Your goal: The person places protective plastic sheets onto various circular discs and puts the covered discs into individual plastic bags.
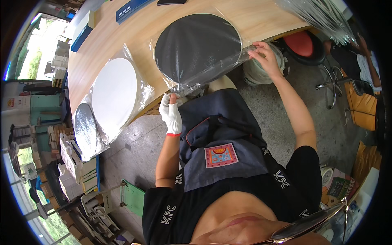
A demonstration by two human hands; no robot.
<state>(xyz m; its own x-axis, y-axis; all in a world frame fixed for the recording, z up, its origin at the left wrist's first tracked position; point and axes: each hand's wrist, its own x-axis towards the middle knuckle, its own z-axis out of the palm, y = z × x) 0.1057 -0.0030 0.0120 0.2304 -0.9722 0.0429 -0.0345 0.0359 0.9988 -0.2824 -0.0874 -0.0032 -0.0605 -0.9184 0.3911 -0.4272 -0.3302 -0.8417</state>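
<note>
A large black round disc (198, 47) lies at the table's near edge, with a clear plastic bag (220, 71) around it. My left hand (170, 114), in a white knit glove with a red cuff and a bare thumb tip, is closed on the bag's near left edge. On the other side, my bare right hand (264, 59) pinches the bag's right edge between thumb and fingers, just past the disc. To the left lie a white oval-looking disc (114, 94) in clear plastic and a smaller shiny grey disc (86, 130), partly over the table's edge.
On the wooden table (110, 45) are blue boxes (132, 10), a dark phone (171, 2) and a stack of clear plastic bags (316, 16). Beneath the right side stands a whitish bucket (263, 67), near a red-and-black stool (302, 45). Another person sits at far right.
</note>
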